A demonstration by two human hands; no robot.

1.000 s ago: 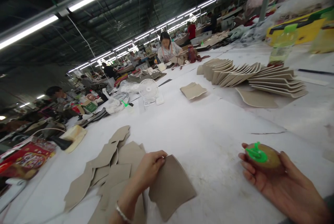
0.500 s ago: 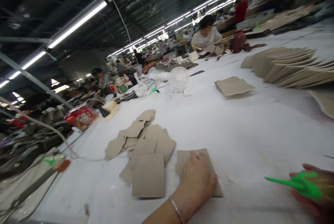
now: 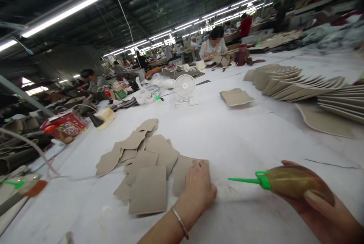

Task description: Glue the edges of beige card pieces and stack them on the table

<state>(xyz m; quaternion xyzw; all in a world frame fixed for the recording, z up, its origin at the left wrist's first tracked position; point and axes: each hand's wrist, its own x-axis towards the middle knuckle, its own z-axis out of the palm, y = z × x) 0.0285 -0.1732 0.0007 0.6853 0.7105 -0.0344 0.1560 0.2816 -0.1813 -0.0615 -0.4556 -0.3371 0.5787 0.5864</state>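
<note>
The person's right hand [image 3: 321,204] is closed around a squeeze bottle [image 3: 295,181], its fingers wrapped beneath the amber body and the thumb laid along the near side; the bottle is held above the white counter [image 3: 244,138], tipped on its side, with its slim green nozzle [image 3: 246,180] pointing left toward the other hand. The bottle is probably light, with soft walls that give under a squeeze, so a loose hold around the rounded belly should suit it best; the thin nozzle looks like the part most easily bent and a poor place to grip. The left hand [image 3: 200,187] rests on a taupe piece [image 3: 179,174] lying flat on the counter, just right of an overlapping pile [image 3: 148,191] of similar pieces. Its fingers are bent over the far part of that piece, but whether they pinch an edge or only press down cannot be told, since the hand covers much of it. The piece seems thin and light, likely flexible yet firm enough to keep its shape, and apt to slide unless pressed; an edge or corner would be the natural place to lift it. Farther right, more such pieces stand in a fanned row [image 3: 281,79].
</note>
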